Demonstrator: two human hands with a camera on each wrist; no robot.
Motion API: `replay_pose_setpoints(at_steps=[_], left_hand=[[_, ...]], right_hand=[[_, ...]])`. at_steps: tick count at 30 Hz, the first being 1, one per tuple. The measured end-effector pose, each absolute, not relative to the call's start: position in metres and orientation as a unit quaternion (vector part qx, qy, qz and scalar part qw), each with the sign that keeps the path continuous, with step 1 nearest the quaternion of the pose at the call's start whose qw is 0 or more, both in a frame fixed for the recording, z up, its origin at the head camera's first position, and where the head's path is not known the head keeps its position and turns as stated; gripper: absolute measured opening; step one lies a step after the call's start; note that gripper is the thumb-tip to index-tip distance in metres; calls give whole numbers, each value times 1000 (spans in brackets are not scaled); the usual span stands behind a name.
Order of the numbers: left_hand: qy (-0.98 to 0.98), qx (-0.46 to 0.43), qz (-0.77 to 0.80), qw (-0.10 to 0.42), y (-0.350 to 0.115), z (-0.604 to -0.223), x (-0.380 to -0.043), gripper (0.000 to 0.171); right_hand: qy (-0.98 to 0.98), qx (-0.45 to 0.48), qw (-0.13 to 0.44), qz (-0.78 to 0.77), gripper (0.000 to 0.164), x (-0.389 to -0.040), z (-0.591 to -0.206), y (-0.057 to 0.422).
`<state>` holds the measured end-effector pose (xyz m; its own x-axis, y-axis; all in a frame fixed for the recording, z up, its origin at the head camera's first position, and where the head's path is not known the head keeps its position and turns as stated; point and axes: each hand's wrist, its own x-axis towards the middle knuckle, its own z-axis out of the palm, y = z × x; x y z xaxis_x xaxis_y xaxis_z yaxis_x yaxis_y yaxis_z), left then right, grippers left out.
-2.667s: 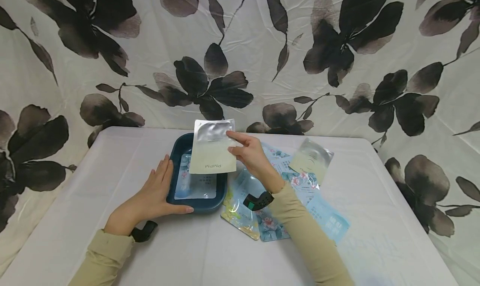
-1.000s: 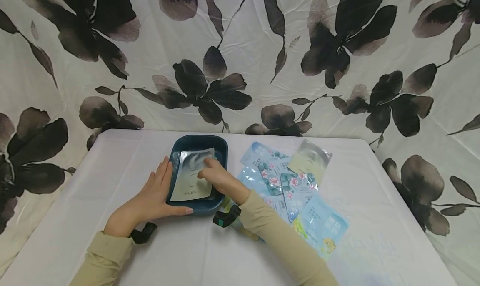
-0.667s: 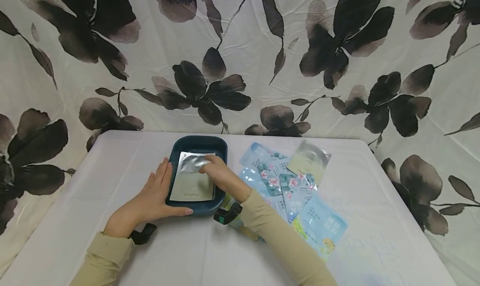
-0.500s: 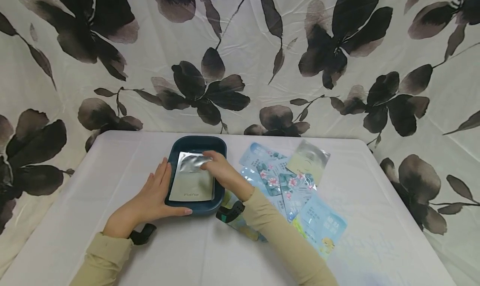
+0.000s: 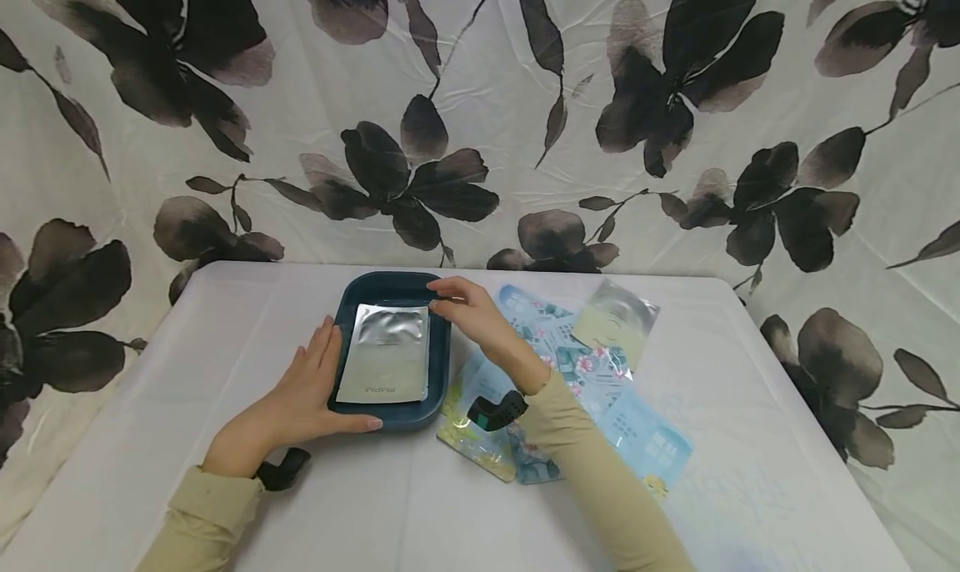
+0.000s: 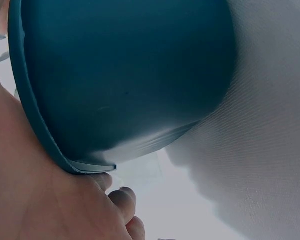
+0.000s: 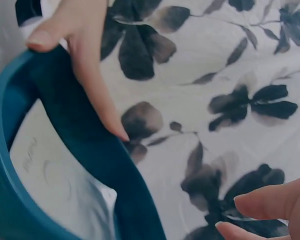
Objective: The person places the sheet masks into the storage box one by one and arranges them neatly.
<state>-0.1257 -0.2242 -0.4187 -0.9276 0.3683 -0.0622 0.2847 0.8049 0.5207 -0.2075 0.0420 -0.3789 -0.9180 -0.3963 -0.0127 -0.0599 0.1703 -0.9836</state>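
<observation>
A dark blue rectangular tray [image 5: 439, 363] stands on the white table. Inside it lies a face mask sachet [image 5: 384, 359], silver at the far end and pale green nearer me, printed PMPM. My left hand [image 5: 296, 397] rests along the tray's left rim with fingers straight and the thumb at the near edge. In the left wrist view the palm lies against the tray [image 6: 130, 75]. Over the tray's far right rim hovers my right hand [image 5: 483, 322], thumb and index finger apart and nothing between them. The right wrist view also shows that gap beside the right fingers [image 7: 267, 202].
Right of the tray spreads an overlapping pile of blue floral mask sachets [image 5: 596, 380], partly under the right forearm. Another silver and pale green sachet [image 5: 618, 318] lies at its far side. A floral cloth [image 5: 420, 172] hangs behind the table [image 5: 315, 522].
The right hand has brought the silver and pale green sachet down into the tray, laid it flat, let go and drawn back to the right. The left hand has stayed at the tray.
</observation>
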Motion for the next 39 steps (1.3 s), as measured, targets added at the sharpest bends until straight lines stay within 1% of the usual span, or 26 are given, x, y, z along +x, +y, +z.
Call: replay_pose_setpoints(at_steps=[11, 19, 29, 34, 39], left_hand=[[945, 178, 264, 73, -225, -421, -126, 145], [946, 175, 263, 73, -224, -421, -127, 146], [945, 177, 267, 74, -223, -419, -125, 145], [945, 178, 265, 73, -222, -419, -125, 145], [945, 179, 267, 63, -222, -421, -126, 145]], right_hand=[[768, -118, 72, -626, 37, -224, -384, 95], [755, -80, 4, -651, 33, -234, -387, 134], [739, 7, -98, -667, 25, -246, -406, 169], [725, 44, -123, -676, 27, -251, -411, 189], [718, 105, -136, -675, 32, -258, -418, 211]])
